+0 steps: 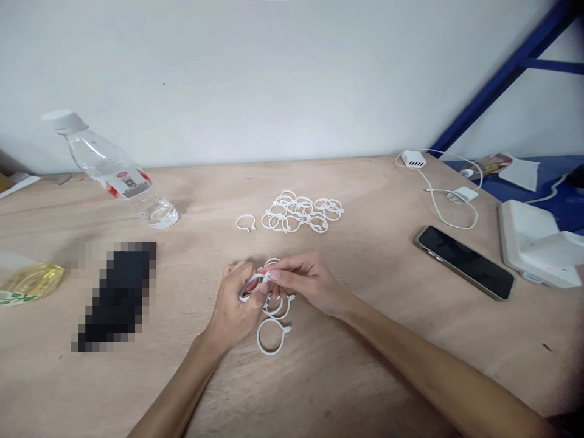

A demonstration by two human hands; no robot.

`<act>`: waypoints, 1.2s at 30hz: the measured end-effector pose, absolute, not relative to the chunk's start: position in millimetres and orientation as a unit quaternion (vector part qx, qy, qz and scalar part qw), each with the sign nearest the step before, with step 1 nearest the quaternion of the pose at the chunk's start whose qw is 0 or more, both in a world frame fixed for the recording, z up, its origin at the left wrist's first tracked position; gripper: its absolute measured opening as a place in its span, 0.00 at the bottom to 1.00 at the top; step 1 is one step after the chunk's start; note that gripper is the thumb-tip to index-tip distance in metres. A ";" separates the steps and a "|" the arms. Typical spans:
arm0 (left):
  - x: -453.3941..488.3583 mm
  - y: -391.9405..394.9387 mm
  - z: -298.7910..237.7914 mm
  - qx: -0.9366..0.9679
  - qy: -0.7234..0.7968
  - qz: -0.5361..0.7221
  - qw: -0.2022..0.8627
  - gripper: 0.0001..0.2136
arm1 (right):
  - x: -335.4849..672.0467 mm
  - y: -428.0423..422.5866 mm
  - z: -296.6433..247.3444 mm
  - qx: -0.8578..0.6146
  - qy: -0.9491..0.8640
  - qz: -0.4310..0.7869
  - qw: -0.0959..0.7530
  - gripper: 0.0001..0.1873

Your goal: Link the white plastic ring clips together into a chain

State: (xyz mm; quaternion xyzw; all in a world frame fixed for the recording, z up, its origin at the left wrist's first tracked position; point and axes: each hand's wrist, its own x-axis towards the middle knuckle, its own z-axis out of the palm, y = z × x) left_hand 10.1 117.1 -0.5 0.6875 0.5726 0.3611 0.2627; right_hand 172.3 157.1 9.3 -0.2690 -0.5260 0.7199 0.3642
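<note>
One white ring (246, 283): pinched by left hand (236, 299) and right hand (317, 285)
Ring pile (302, 210): far — beyond both hands
Phone (465, 263): right

On my left, a water bottle (130, 182) with a white cap stands on the table (365, 383). Nearer me lies a dark slab (123, 292), too pixelated to name; left of it I see a container (34, 283) of yellow liquid. On my right lies a phone (465, 261), near a white block (527, 228), a charger (414, 159) and a plug (464, 194). A blue frame (497, 85) slants before the pale wall (274, 79).
</note>
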 end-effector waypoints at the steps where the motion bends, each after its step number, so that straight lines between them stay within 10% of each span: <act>1: 10.2 117.1 -0.8 0.686 0.575 0.362 0.261 0.17 | 171.4 156.5 9.4 -0.271 -0.525 0.719 0.365 0.11; 10: 11.0 119.4 -1.3 0.691 0.585 0.359 0.227 0.14 | 167.4 167.2 15.3 -0.321 -0.575 0.675 0.332 0.15; 21: 17.4 113.6 4.6 0.728 0.608 0.276 0.154 0.12 | 102.2 240.3 14.0 -0.559 -0.809 0.137 0.117 0.17; 27: 14.0 111.2 4.1 0.696 0.616 0.354 0.106 0.12 | 119.4 228.6 15.5 -0.522 -0.823 0.175 0.142 0.14; 36: 2.8 119.6 0.5 0.706 0.609 0.350 0.095 0.14 | 180.6 176.2 36.3 -0.358 -0.689 0.576 0.256 0.13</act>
